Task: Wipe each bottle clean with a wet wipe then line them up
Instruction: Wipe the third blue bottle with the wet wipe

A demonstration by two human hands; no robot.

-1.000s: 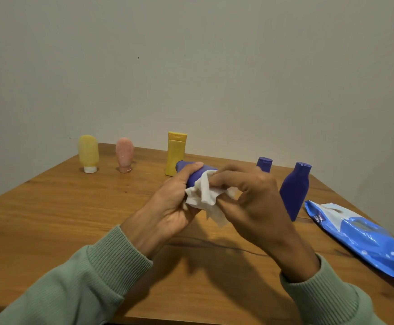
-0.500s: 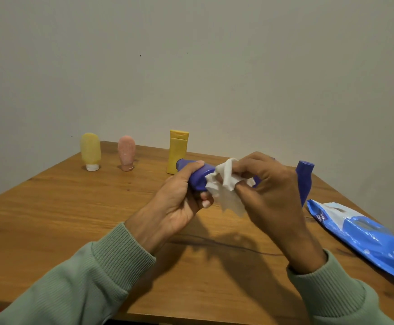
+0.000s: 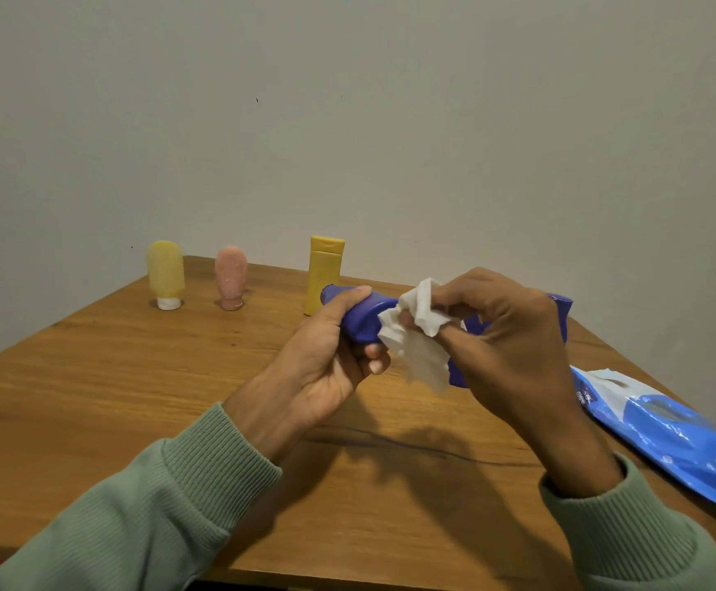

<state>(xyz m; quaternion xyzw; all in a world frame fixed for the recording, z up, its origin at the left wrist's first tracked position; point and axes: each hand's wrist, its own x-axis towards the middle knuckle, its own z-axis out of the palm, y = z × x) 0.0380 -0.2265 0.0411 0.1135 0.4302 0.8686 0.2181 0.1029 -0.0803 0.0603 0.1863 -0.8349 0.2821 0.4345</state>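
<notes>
My left hand (image 3: 326, 368) grips a blue bottle (image 3: 358, 317) held on its side above the wooden table (image 3: 92, 377), cap end pointing left. My right hand (image 3: 505, 339) pinches a crumpled white wet wipe (image 3: 420, 334) against the bottle's right part. Behind my right hand stands another blue bottle (image 3: 563, 311), mostly hidden. At the back stand a yellow tube (image 3: 165, 273), a pink tube (image 3: 231, 277) and a yellow bottle (image 3: 325, 270), spaced in a row.
A blue wet wipe pack (image 3: 663, 428) lies flat near the table's right edge. A grey wall rises close behind the table's far edge.
My right hand with the wipe has slid right and up along the held bottle, now covering most of the blue bottles standing behind it. My left hand keeps its grip.
</notes>
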